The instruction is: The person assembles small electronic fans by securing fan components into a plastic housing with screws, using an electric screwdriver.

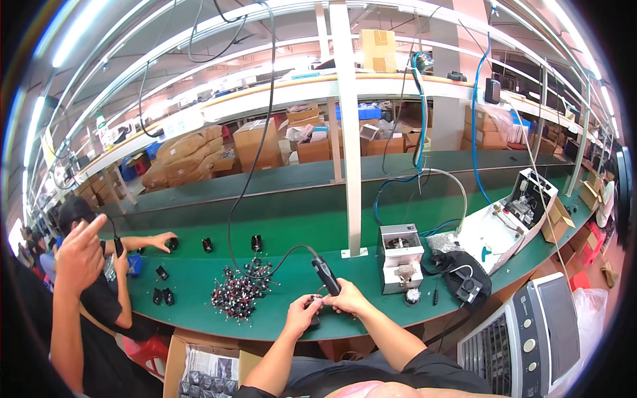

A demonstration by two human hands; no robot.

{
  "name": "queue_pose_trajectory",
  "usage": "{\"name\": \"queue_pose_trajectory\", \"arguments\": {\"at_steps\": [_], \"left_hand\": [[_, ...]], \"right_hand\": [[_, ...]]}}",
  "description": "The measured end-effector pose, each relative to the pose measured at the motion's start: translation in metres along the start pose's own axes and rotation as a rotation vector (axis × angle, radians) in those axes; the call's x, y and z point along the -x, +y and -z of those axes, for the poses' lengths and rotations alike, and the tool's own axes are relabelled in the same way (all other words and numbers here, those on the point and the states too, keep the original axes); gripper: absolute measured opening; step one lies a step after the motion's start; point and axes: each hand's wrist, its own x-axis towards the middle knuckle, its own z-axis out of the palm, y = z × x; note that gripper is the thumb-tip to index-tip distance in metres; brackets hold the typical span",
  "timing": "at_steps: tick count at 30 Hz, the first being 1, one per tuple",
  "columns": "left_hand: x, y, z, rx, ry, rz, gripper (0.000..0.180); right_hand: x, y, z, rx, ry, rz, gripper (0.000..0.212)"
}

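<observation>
One small part [318, 300], too small to identify, appears pinched by the left hand [300, 314] over the green workbench's [186, 278] near edge; the right hand [350, 300] closes round a screwdriver-like corded tool [324, 272]. Best brace the part, align the tool, and avoid the wired-component heap [235, 295] leftward.

Bench [368, 308] layout, clocked from the right hand [344, 300]
Component pile [237, 295] at nine o'clock; post [352, 166] at twelve; small machine [401, 257] at two, larger machine [490, 232] beyond it; bag [483, 283] at three; off the bench, open carton [174, 358] at eight.
</observation>
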Motion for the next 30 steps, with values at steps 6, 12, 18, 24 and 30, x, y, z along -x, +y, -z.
{"name": "queue_pose_trajectory", "arguments": {"at_steps": [6, 12, 18, 24, 30], "left_hand": [[-0.002, 0.004, 0.017, -0.248, 0.165, -0.06, 0.024], [-0.022, 0.031, 0.02, -1.065, 0.181, -0.141, 0.048], [0.006, 0.017, 0.023, -0.553, 0.136, -0.131, 0.028], [0.023, 0.006, 0.034, -0.117, 0.074, 0.029, 0.021], [0.031, -0.011, 0.044, 0.353, -0.004, 0.012, 0.027]], "right_hand": [[-0.003, 0.012, 0.0, -0.024, 0.076, -0.026, 0.045], [-0.02, 0.037, 0.016, 0.487, 0.338, 0.095, 0.045], [-0.021, 0.032, 0.014, 0.53, 0.455, 0.203, 0.043], [0.044, -0.034, 0.029, 1.102, 0.434, 0.475, 0.022], [0.069, -0.008, 0.331, 1.429, 1.112, -0.246, 0.014]]}}
